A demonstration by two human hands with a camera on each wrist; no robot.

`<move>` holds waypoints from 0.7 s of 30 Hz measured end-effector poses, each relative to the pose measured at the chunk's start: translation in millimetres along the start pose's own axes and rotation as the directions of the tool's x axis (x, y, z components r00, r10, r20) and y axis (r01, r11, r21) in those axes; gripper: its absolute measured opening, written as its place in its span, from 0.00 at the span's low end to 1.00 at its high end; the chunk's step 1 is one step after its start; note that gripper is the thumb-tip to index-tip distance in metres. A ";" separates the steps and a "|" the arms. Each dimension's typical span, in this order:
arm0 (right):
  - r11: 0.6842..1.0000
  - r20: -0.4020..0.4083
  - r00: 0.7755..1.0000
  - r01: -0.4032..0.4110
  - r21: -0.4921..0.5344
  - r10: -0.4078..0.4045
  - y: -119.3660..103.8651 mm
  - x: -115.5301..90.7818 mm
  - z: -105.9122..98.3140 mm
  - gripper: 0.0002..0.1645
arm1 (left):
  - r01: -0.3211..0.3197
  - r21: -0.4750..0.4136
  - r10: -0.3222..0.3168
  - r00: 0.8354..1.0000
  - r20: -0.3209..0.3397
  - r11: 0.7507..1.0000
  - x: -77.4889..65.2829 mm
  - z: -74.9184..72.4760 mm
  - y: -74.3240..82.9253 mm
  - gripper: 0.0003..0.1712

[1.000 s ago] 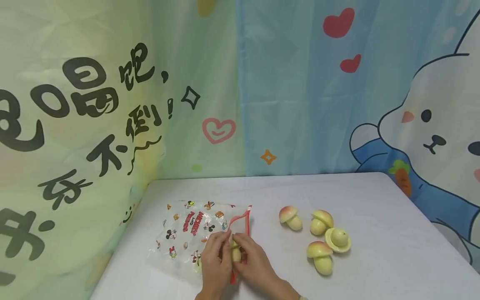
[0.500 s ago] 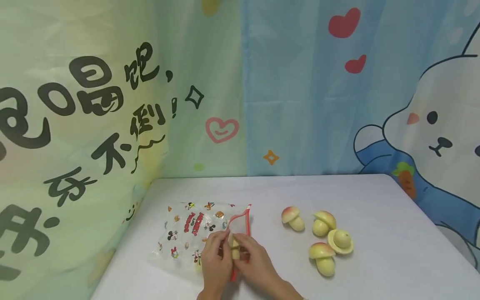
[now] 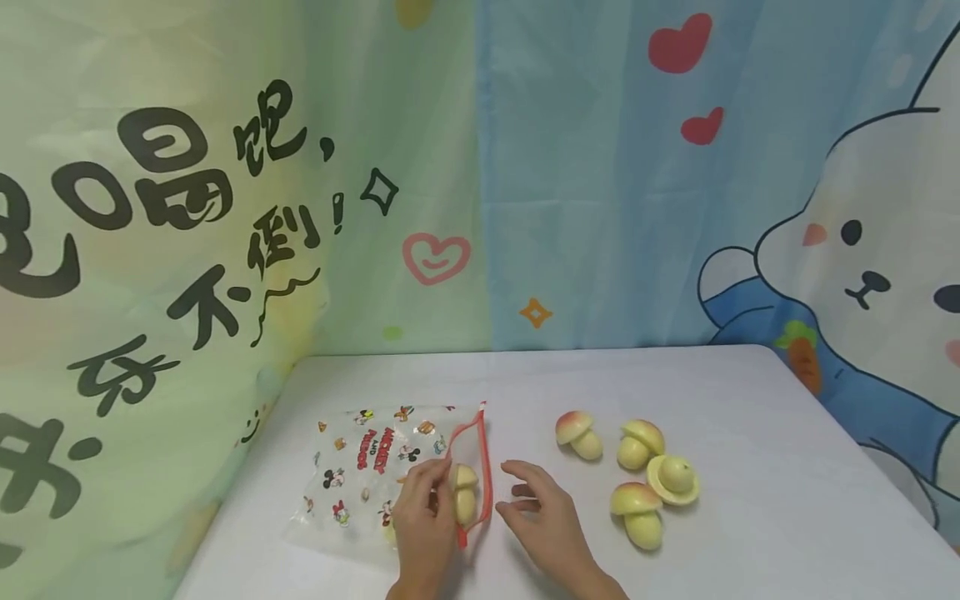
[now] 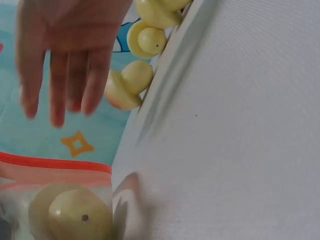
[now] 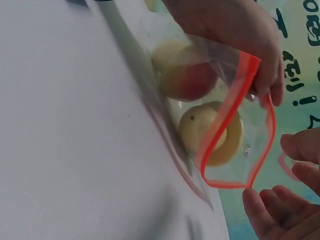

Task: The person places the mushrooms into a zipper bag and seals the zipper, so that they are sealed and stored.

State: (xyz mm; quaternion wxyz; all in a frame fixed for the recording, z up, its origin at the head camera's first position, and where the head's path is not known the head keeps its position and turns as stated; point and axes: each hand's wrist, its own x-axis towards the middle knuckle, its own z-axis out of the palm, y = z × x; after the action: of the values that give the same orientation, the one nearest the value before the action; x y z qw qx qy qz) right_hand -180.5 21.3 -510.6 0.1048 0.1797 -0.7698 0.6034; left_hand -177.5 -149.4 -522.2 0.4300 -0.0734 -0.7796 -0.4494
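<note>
A clear zip bag [image 3: 348, 492] printed with cartoon figures lies at the table's left, its red-edged mouth gaping to the right. My left hand [image 3: 423, 517] pinches the near lip of that mouth. Just inside is a yellow toy mushroom [image 3: 465, 500], partly covered by the left fingers in the head view. Through the clear film, the right wrist view shows this mushroom [image 5: 205, 132] beside another with a reddish cap [image 5: 187, 80]. My right hand [image 3: 547, 525], fingers spread and loosely bent, hovers right of the bag's mouth and holds nothing.
Right of the hands, several more toy mushrooms stand or lie on the white table [image 3: 780, 517]: one apart at the back [image 3: 579, 435], the others grouped closely, including an upturned one [image 3: 675, 478]. A printed cloth backdrop [image 3: 562, 208] hangs behind the table.
My right hand has let go of the mushroom in the bag's mouth and drawn back to the right. The left hand keeps its grip, and the bag has shifted slightly left.
</note>
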 end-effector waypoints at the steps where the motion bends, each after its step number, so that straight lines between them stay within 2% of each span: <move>1: 1.000 -0.021 1.000 0.009 -0.013 -0.009 0.2 -2.7 -4.3 0.33 | 0.001 -0.005 -0.001 1.000 0.004 1.000 -0.3 0.0 0.4 0.18; 6: 0.991 -0.151 0.984 0.078 -0.113 -0.095 1.9 -14.8 -29.1 0.30 | 0.009 -0.019 -0.008 1.000 0.019 1.000 -0.1 -1.1 3.9 0.19; 11: 0.966 -0.314 0.930 0.120 -0.231 -0.191 3.9 -20.4 -59.7 0.25 | 0.005 -0.018 -0.004 0.999 0.032 1.000 -0.3 -2.2 5.5 0.20; 14: 0.941 -0.397 0.889 0.095 -0.324 -0.227 6.1 -22.3 -78.6 0.23 | 0.003 -0.016 -0.003 0.999 0.040 1.000 0.8 -3.2 4.5 0.19; 17: 0.914 -0.450 0.864 0.028 -0.405 -0.226 12.7 -26.3 -95.6 0.22 | -0.016 -0.015 0.017 1.000 0.023 1.000 2.0 -4.2 2.1 0.19; 21: 0.882 -0.471 0.865 -0.076 -0.465 -0.174 26.0 -35.2 -113.3 0.24 | -0.024 -0.019 0.024 1.000 0.014 1.000 1.9 -3.5 0.5 0.21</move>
State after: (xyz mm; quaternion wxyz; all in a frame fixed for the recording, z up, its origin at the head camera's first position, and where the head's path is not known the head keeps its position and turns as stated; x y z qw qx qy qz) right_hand -165.2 141.5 -518.8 0.3561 0.0070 -0.8337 0.4221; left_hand -176.2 -152.3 -519.7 0.4289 -0.0900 -0.7775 -0.4510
